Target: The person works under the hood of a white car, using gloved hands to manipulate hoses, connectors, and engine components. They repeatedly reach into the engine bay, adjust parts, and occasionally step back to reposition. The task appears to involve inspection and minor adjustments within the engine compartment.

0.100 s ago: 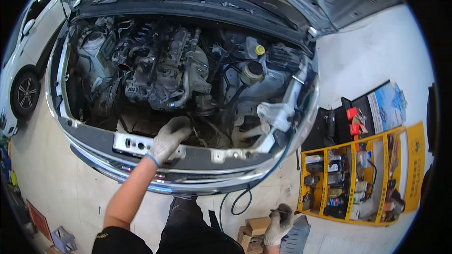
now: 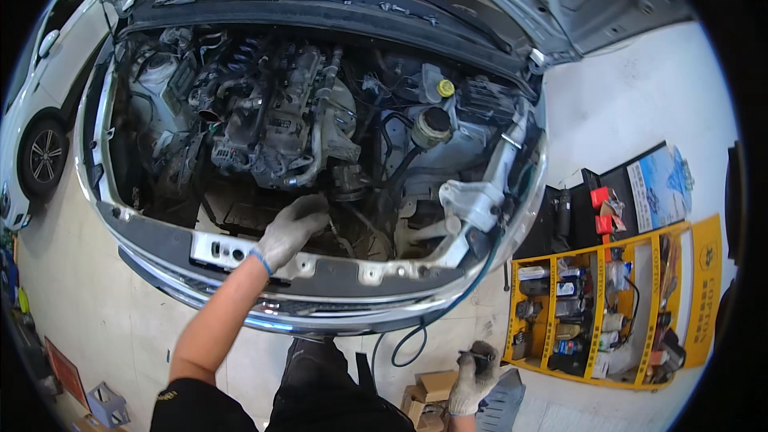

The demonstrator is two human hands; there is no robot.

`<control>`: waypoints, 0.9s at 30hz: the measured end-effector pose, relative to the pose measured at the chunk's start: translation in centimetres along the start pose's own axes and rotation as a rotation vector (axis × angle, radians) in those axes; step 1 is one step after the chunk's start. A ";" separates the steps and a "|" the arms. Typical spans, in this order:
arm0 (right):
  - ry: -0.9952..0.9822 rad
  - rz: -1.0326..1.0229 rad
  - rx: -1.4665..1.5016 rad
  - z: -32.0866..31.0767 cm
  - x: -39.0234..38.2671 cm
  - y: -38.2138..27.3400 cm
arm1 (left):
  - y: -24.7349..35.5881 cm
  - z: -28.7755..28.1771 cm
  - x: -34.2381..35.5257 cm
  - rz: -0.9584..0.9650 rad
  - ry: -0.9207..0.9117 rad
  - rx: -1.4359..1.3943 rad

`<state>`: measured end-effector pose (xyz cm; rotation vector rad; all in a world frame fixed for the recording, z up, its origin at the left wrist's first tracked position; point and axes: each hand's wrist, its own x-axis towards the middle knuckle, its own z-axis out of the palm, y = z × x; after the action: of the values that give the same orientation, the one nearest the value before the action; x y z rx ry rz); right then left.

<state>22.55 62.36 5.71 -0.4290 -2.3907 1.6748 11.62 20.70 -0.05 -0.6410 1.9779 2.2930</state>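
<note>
I look down into an open engine bay (image 2: 304,120) of a silver car with its hood raised. My left hand (image 2: 290,228), in a grey work glove, reaches over the front crossmember (image 2: 352,272) and rests low in the bay below the engine; what it touches is hidden. My right hand (image 2: 474,376), also gloved, hangs low by my side, closed around a small dark tool (image 2: 477,357). A black hose (image 2: 412,344) loops down from the car's front near it.
A yellow parts rack (image 2: 608,304) with several bottles and tools lies on the floor at the right, beside a black tool case (image 2: 592,200). Cardboard boxes (image 2: 428,396) sit near my right hand. A white car (image 2: 36,112) stands at the left.
My left hand has shifted slightly deeper into the bay. My right hand stays low by my side.
</note>
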 end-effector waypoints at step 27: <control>-0.719 0.476 0.202 21.3 27.1 -6.2 | -15.2 5.1 19.8 -0.621 -0.005 -0.390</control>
<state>-10.45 50.80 3.94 -0.4378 -2.6725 2.6267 -3.31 23.82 -20.46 -1.0851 1.0920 2.2445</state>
